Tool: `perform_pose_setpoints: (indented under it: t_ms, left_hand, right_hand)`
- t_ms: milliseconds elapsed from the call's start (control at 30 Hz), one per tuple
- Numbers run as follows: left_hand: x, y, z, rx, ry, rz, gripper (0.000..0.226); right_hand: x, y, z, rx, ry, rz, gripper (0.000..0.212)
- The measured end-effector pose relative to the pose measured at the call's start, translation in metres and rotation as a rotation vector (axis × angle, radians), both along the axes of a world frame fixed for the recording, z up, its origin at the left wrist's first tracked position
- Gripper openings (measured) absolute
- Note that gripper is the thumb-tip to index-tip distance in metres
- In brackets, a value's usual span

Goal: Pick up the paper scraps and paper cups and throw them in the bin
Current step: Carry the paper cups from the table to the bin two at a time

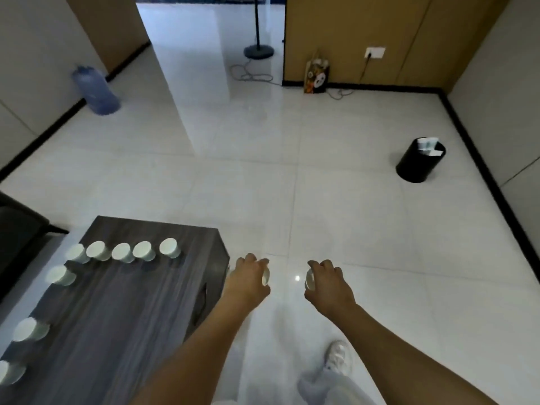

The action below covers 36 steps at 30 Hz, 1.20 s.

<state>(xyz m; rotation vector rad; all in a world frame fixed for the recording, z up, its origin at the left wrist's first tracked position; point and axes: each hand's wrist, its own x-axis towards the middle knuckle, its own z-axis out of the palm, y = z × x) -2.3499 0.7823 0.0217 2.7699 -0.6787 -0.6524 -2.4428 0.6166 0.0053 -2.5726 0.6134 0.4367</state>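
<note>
Paper cups on table: eight white cups stand upside down on the dark wood-grain table (122,311) at lower left. Five form a row near its far edge, from the leftmost (77,253) to the rightmost (170,248). One (60,275) sits just below the row's left end, and two more (29,329) (10,372) stand along the table's left side.
Left hand: the left hand (249,276) is out over the floor just past the table's right corner, palm down, fingers curled around a white paper cup (266,276); only a sliver of the cup shows at the fingertips.
Right hand: the right hand (326,280) is level with the left and a short gap away, fingers wrapped over another white cup (309,280) whose rim shows on the thumb side.
Bin: a black round bin (417,162) stands on the floor at right, near the black skirting, well apart from both hands. White paper (427,144) shows at its mouth.
Floor: glossy white tiles (292,176) with a bright light spot between the hands.
Person: grey trousers and a white shoe (337,356) appear at the bottom edge.
Background: a blue water jug (95,89) by the left wall, a printed paper bag (316,75) against the brown wall, a lamp-stand base (259,50) with a loose cable, and a wall socket (374,52).
</note>
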Motion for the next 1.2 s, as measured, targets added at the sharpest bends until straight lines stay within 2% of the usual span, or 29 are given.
perform_pose_setpoints:
  t_ms: [200,367,567,1000,1200]
  left_hand:
    - [0.024,-0.185,0.002,-0.055,0.000,-0.153,0.058]
    - [0.043,-0.307,0.006,-0.092,-0.006,-0.260,0.055]
    - [0.096,-0.420,-0.001,-0.092,0.015,-0.367,0.056]
    - [0.283,-0.659,0.011,-0.087,-0.007,-0.575,0.051]
    - [0.325,-0.774,0.009,-0.057,0.043,-0.650,0.062]
  right_hand:
    - [0.010,-0.166,0.008,-0.018,-0.029,-0.150,0.061]
    - [0.017,-0.277,0.015,-0.029,-0.039,-0.267,0.060]
    - [0.056,-0.382,0.012,-0.024,-0.029,-0.378,0.062]
    - [0.209,-0.587,0.020,0.000,-0.077,-0.588,0.066]
    - [0.245,-0.687,0.010,0.026,-0.036,-0.661,0.064]
